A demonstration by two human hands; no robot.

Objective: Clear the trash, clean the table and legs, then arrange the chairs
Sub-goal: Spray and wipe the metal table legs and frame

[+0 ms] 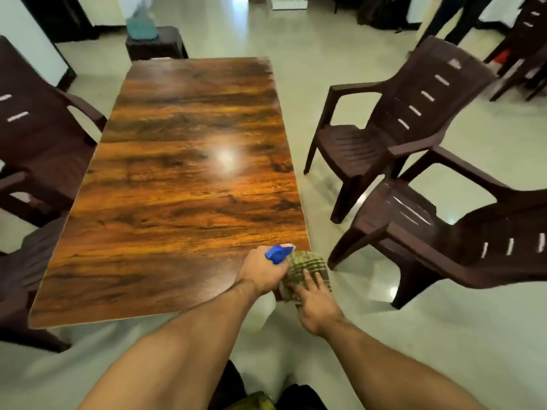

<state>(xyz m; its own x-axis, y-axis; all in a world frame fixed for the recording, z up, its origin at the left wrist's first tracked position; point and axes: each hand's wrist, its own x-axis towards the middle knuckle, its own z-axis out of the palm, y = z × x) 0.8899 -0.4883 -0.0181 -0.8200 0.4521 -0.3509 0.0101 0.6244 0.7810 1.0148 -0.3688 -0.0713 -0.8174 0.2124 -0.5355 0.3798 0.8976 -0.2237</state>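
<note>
Trash clearing appears done on the glossy rectangular wood-grain table (183, 173); at its near right corner the left hand (260, 272) grips a blue plastic spray bottle (278, 253), the right hand (316, 304) lays straight fingers on a green checked cloth (307, 265), and the dark brown plastic armchairs (384, 137) stand unarranged.

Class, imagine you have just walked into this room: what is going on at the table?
A person stands at the near right corner of the wooden table. The left hand grips a blue spray bottle. The right hand rests its fingers on a green checked cloth beside the bottle. On the right, a far chair and a near chair stand apart from the table.
</note>
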